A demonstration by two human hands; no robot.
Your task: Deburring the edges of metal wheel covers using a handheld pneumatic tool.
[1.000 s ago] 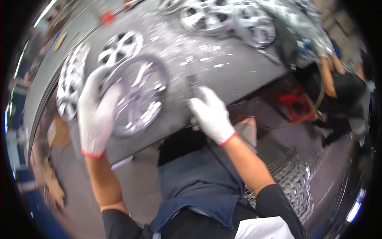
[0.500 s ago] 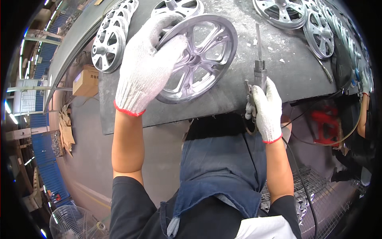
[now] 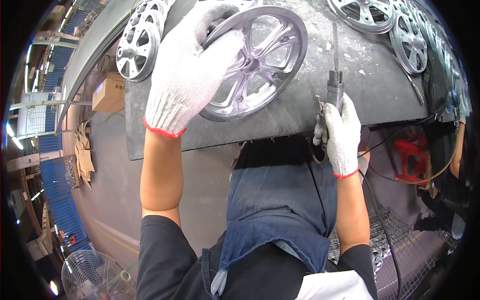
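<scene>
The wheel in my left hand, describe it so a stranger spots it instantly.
Find the dark grey table, then the white-gloved left hand over it. That hand grips a silver spoked wheel, tilted. Unlike the other wheels on the table, it is held and looks largest.

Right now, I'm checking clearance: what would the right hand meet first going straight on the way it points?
Led by its tool, the right hand would probably meet the wheel just right of the tool's tip; depth is unclear.

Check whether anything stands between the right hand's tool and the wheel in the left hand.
Nothing visible does. Between the tool and the wheel, only the dark tabletop shows, with pale flakes lying on it. The left hand grips the wheel's left side.
</scene>
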